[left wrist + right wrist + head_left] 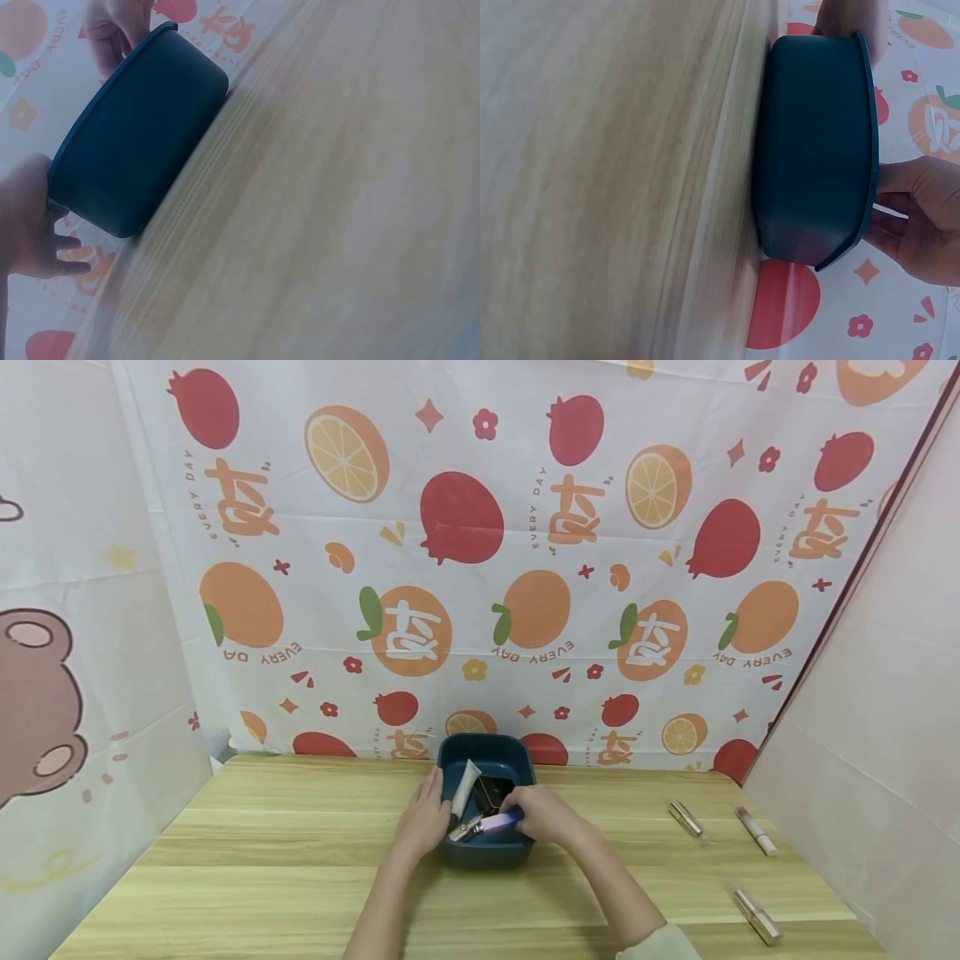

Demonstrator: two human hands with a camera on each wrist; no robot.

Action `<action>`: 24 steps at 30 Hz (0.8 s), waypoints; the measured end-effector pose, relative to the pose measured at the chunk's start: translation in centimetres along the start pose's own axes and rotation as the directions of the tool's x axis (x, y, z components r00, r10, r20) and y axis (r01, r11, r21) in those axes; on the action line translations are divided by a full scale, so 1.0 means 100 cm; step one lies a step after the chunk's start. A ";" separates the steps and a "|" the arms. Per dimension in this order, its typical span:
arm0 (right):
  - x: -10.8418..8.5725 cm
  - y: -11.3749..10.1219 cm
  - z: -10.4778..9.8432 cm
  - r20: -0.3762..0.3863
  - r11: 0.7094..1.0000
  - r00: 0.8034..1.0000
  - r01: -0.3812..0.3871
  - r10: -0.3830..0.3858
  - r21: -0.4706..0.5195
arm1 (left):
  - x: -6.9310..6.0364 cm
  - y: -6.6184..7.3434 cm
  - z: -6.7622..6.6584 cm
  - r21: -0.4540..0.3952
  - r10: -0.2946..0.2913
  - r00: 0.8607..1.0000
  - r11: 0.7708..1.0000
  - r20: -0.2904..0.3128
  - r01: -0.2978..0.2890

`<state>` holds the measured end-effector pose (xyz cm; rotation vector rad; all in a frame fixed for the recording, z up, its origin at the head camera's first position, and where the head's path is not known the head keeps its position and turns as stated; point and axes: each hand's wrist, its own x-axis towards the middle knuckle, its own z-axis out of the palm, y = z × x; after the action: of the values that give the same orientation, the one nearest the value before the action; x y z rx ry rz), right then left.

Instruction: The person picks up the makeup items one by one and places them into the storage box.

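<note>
A printed cloth (502, 452) hangs at the far edge of the table (300, 893), just behind the bin (486, 858), so room there looks scant; the wood offers more to left and right. The left hand (422, 820) lies against the bin's left rim, fingers fairly straight; the right hand (546, 814), over the right rim, pinches a pink-and-blue stick (498, 823) inside the bin's near end. A black case (497, 792) and white tube (466, 789) crowd it: released at a slant, the stick could snag. Knuckles might knock the rim, skidding the bin if lightly steadied. Three slim tubes (756, 831) lie right; bumped, one could roll off the right edge.
</note>
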<state>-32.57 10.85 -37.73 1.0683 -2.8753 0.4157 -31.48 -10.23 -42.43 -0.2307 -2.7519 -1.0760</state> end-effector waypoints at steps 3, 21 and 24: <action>0.001 -0.001 0.001 0.015 1.000 1.000 -0.001 0.002 -0.017 | 0.000 0.000 0.000 -0.001 0.001 1.000 1.000 -0.001 -0.001; 0.004 -0.002 0.008 0.053 1.000 0.998 -0.011 0.012 -0.016 | 0.000 0.000 0.000 -0.001 -0.014 1.000 1.000 0.002 0.014; 0.004 -0.003 0.007 0.047 1.000 0.999 -0.012 0.011 0.024 | 0.000 0.000 -0.001 -0.004 -0.013 1.000 1.000 0.003 0.013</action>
<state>-32.64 10.26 -38.30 1.0796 -2.9259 0.4327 -31.46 -10.24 -42.36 -0.2152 -2.7583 -1.0857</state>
